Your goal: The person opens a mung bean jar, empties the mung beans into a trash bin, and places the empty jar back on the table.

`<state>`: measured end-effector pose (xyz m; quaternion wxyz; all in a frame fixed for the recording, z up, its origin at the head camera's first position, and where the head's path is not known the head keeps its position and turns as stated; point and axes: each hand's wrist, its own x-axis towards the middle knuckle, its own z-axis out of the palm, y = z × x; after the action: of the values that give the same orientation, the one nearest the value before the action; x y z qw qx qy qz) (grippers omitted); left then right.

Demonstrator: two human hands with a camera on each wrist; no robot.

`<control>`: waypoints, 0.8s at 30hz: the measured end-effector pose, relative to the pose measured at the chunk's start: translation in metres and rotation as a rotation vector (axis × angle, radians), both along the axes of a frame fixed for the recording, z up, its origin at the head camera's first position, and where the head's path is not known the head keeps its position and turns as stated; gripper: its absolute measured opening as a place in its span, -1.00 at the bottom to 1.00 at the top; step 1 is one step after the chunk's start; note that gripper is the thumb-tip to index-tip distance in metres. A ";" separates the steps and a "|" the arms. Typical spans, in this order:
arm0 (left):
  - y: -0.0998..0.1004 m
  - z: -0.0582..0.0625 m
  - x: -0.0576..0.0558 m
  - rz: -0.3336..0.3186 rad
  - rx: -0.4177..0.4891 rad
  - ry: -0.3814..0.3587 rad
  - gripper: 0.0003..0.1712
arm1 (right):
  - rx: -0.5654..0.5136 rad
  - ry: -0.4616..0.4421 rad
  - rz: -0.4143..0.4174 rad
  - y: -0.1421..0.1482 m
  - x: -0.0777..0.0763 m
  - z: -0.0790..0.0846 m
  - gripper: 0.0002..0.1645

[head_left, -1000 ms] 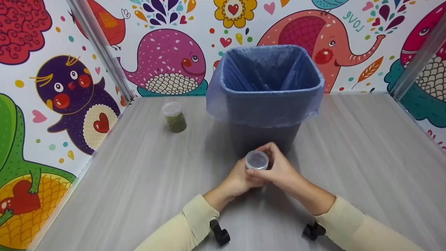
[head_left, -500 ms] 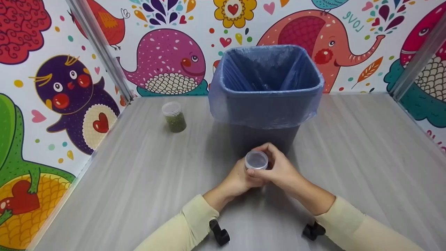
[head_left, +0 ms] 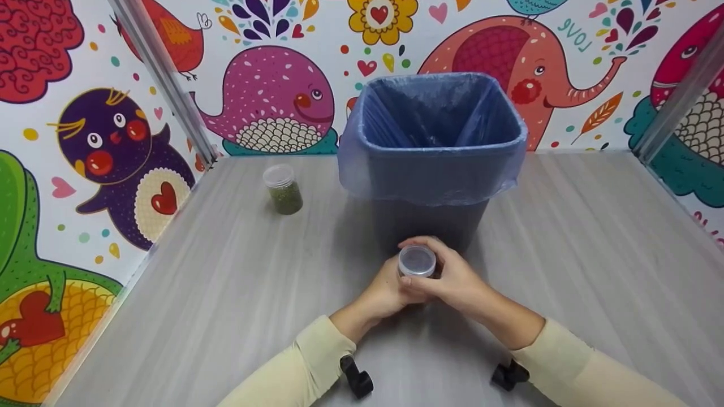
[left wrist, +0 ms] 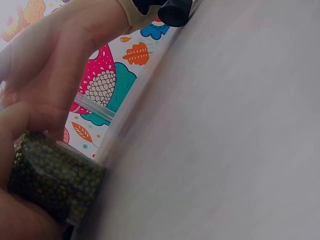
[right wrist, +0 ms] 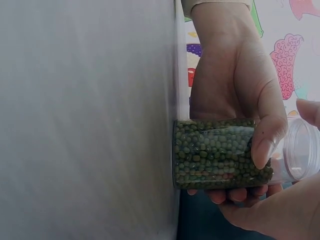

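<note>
Mung-bean jar (right wrist: 215, 155): upright on the worktop (head_left: 577, 254), the bin (head_left: 430, 226) between it and the back edge | your left grip (head_left: 387, 291): wrapped round its body | your right grip (head_left: 455, 280): finger and thumb curled round its clear top (head_left: 417, 260) | second green-filled jar (head_left: 284, 191): upright near the worktop's back left corner

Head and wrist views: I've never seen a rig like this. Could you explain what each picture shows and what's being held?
No robot here: a person works bare-handed. The head picture comes from a camera worn on the head; each wrist picture comes from that wrist's camera, so the table looks tipped. On the table stand a bin lined with a blue bag and, to the person's left, another jar. The left hand grips a jar of small green beans; the right hand is curled round its clear lid.
</note>
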<state>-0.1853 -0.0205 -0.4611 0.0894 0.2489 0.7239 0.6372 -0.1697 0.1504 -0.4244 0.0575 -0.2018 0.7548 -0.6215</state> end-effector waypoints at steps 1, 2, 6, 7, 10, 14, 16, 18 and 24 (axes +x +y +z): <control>0.000 0.000 0.000 0.000 0.005 -0.003 -0.27 | 0.019 0.010 -0.007 0.000 0.000 0.000 -0.29; 0.000 0.000 0.000 0.002 0.008 -0.004 -0.28 | 0.036 0.017 -0.015 0.000 0.000 0.001 -0.29; -0.001 -0.001 0.001 0.008 0.016 -0.001 -0.31 | 0.072 0.037 -0.035 -0.001 0.000 0.001 -0.28; -0.001 -0.001 0.001 0.011 0.012 0.000 -0.31 | 0.073 0.040 -0.033 -0.001 0.000 0.001 -0.28; -0.001 -0.002 0.001 0.018 0.003 0.003 -0.28 | 0.074 0.045 -0.025 -0.001 0.000 0.000 -0.27; 0.000 -0.002 0.000 0.023 -0.003 0.012 -0.27 | 0.069 0.037 -0.016 -0.001 0.000 0.000 -0.22; 0.000 -0.002 0.000 0.026 -0.005 0.011 -0.25 | 0.061 0.024 -0.019 -0.001 0.001 0.000 -0.16; 0.001 -0.001 -0.001 0.031 -0.006 0.011 -0.22 | 0.042 0.007 -0.027 -0.002 0.001 0.001 -0.10; 0.001 -0.001 -0.001 0.037 -0.007 0.003 -0.16 | -0.032 -0.044 -0.078 -0.005 0.002 0.002 -0.03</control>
<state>-0.1862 -0.0192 -0.4625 0.0774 0.2360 0.7308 0.6358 -0.1678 0.1459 -0.4223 0.0465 -0.1595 0.7507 -0.6395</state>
